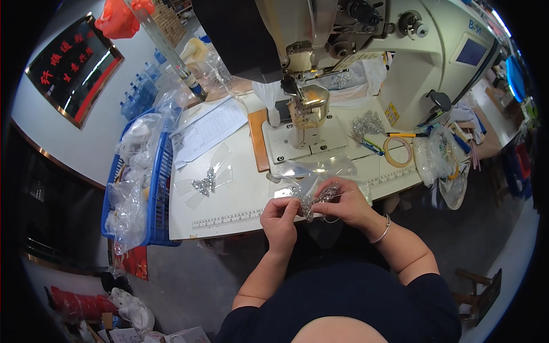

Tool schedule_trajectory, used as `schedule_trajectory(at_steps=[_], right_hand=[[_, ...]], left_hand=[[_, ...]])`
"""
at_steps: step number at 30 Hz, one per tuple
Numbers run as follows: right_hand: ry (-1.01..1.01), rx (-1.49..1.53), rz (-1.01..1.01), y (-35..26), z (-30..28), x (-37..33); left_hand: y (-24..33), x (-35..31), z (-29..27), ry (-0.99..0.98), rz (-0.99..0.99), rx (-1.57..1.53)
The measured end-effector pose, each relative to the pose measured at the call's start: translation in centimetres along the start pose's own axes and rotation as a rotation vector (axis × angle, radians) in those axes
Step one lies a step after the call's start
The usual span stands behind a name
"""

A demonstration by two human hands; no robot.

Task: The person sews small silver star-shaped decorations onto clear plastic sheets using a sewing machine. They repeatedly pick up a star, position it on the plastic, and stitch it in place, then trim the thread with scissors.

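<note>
At the table's front edge, a silver beaded bow-shaped trim point(309, 204) is held up between both hands. My left hand point(280, 222) pinches its left side between thumb and fingertips. The fingers of my right hand point(350, 204) are closed on its right side, and a thin pale strand shows beside them. Just beyond the hands lies clear plastic film point(326, 166). A similar silver beaded piece with sheer wings point(204, 183) rests on the tabletop to the left. The sewing machine head point(311, 106) stands directly ahead of my hands.
A blue basket point(163, 188) of plastic-wrapped goods stands at the left, near paper sheets point(211, 128). To the right are a tape roll point(398, 151), small snips point(366, 144), a pile of silver pieces point(368, 122) and plastic bags point(440, 160). A wooden stool point(480, 294) stands at lower right.
</note>
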State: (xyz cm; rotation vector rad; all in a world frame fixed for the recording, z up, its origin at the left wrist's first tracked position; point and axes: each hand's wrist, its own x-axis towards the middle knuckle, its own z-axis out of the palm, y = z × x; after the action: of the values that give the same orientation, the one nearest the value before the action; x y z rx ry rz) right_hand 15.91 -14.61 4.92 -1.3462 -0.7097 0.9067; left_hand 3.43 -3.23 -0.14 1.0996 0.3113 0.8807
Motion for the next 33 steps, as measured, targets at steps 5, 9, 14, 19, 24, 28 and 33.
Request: schedule_trajectory(at_steps=[5,9,14,19,24,28,33], right_hand=[[0.165,0.144,-0.084,0.9,0.6,0.5],[0.236,0.243,-0.152,1.6,0.9,0.9],[0.252,0.18,-0.207,0.8,1.3,0.6],[0.236,0.127,-0.162,0.5,1.1,0.1],[0.216,0.411,-0.183,2.2,1.5,0.1],[0.242,0.487,-0.192,1.9,2.2,-0.1],[0.26,0.378,-0.271,2.3,2.7,-0.2]], left_hand=[[0.9,-0.2,0.3,-0.014,-0.199,-0.547],[0.6,-2.4,1.7,-0.031,-0.242,-0.431],[-0.6,-2.0,1.0,0.04,-0.411,-0.344],[-0.1,-2.0,1.5,0.014,-0.174,-0.207],[-1.2,-1.3,0.8,0.009,-0.309,-0.401],[-0.2,-1.1,2.1,-0.065,-0.321,-0.592],[-1.1,-0.1,2.3,-0.111,-0.24,-0.492]])
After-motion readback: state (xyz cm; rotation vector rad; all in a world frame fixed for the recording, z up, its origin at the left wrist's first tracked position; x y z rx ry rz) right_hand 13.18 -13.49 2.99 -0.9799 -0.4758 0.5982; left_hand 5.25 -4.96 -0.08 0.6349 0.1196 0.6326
